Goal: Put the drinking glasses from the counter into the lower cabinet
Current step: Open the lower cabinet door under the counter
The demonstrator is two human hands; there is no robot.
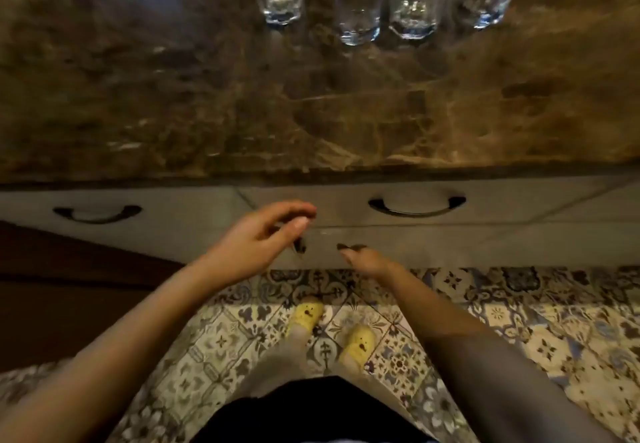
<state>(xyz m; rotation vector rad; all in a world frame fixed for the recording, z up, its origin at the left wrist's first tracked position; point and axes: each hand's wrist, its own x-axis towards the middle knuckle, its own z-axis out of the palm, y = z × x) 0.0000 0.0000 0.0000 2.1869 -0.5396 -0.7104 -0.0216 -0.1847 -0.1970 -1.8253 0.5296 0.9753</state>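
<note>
Both forearms reach low: left hand (256,238) open, right hand (363,259) fingers hidden, on cabinet door handles (349,246); pull evenly before fetching glasses (358,23) on worktop (173,96) above.

A single head-worn wide-angle camera is looking steeply down from above the counter (173,96) edge. It is taking in the countertop far, the cabinet front (485,241) mid-frame, and the tiled floor (519,321) near, close to both forearms.
</note>
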